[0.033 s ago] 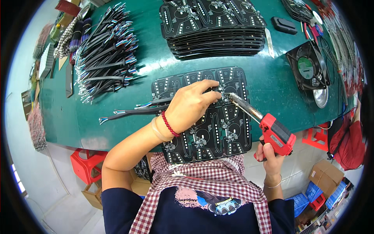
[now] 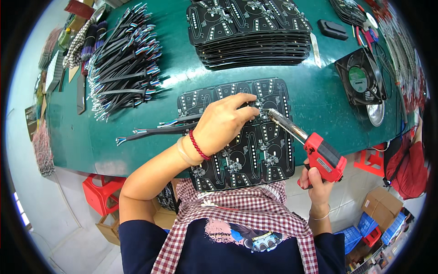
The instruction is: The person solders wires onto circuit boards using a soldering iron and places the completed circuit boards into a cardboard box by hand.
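Observation:
A black printed circuit board panel (image 2: 236, 162) lies at the near edge of the green table, with my left hand (image 2: 223, 121) over its upper middle. The thumb and index finger of that hand close on a wire end at the upper right of the panel. Black-sleeved cables (image 2: 182, 128) with coloured wire ends stick out leftward from beneath the hand, which hides the rest of them. My right hand (image 2: 315, 182) grips a red and black soldering gun (image 2: 325, 157). Its metal tip reaches the board just right of my left fingertips.
A tall stack of similar boards (image 2: 253, 43) stands at the back. Left of it is a heap of black-sleeved cables (image 2: 125, 68). To the right stand a black fan (image 2: 360, 77) and a shiny metal dish (image 2: 375, 115). A red stool (image 2: 101, 194) is below the left table edge.

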Demonstrator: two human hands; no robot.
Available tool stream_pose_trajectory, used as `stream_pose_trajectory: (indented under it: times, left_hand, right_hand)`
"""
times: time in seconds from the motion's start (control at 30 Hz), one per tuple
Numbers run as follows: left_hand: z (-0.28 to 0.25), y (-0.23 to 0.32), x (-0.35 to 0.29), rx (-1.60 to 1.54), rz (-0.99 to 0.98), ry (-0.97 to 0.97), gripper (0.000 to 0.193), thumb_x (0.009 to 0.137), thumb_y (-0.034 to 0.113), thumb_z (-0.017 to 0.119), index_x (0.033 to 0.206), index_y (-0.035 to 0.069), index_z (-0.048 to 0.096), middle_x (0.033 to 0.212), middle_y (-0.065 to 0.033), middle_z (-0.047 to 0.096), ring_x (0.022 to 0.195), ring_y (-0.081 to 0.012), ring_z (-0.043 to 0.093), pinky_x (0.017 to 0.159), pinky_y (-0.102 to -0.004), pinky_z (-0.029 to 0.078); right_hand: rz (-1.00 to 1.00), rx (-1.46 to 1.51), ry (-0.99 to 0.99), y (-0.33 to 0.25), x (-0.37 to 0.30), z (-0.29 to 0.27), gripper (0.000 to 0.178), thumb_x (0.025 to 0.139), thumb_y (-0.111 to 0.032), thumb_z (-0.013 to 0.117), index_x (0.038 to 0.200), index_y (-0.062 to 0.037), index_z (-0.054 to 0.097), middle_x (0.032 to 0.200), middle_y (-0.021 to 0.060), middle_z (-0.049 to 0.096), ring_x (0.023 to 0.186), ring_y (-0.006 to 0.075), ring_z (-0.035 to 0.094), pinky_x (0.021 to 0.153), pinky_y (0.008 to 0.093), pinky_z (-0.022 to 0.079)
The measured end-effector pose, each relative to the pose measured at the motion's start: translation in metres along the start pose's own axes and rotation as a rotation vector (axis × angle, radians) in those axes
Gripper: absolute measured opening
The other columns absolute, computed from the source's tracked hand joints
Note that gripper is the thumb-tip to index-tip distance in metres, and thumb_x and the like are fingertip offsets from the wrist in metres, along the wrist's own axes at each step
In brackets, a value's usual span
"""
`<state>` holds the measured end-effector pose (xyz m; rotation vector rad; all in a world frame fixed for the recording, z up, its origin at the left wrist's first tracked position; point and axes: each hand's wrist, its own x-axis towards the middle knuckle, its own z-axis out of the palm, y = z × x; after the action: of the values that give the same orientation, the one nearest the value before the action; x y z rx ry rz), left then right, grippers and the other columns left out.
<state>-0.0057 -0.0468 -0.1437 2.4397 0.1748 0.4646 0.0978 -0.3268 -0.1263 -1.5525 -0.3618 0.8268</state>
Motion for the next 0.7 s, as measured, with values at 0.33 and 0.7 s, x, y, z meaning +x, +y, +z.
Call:
stream_pose_trajectory:
  times: [0.33, 0.7]
  left_hand:
    - [-0.001, 0.003, -0.002, 0.084, 0.051, 0.004, 0.024, 0.070, -0.002, 0.068, 0.093, 0.006, 0.067, 0.110, -0.0104, 0.066, 0.091, -0.0281, 0.066, 0.076, -0.0350, 0.055]
    - [-0.003, 0.007, -0.002, 0.184, 0.107, -0.061, 0.033, 0.067, -0.003, 0.062, 0.098, 0.005, 0.063, 0.118, -0.0129, 0.061, 0.084, -0.0263, 0.062, 0.073, -0.0354, 0.053]
  right_hand:
    - [-0.013, 0.012, -0.013, 0.001, 0.001, 0.001, 0.029, 0.091, -0.022, 0.058, 0.100, 0.0047, 0.052, 0.058, 0.0057, 0.050, 0.043, 0.0097, 0.044, 0.040, 0.0252, 0.038]
    - [0.006, -0.009, -0.028, -0.003, 0.006, -0.007, 0.033, 0.091, -0.025, 0.058, 0.105, 0.0051, 0.053, 0.058, 0.0065, 0.050, 0.042, 0.0098, 0.043, 0.038, 0.0254, 0.038]
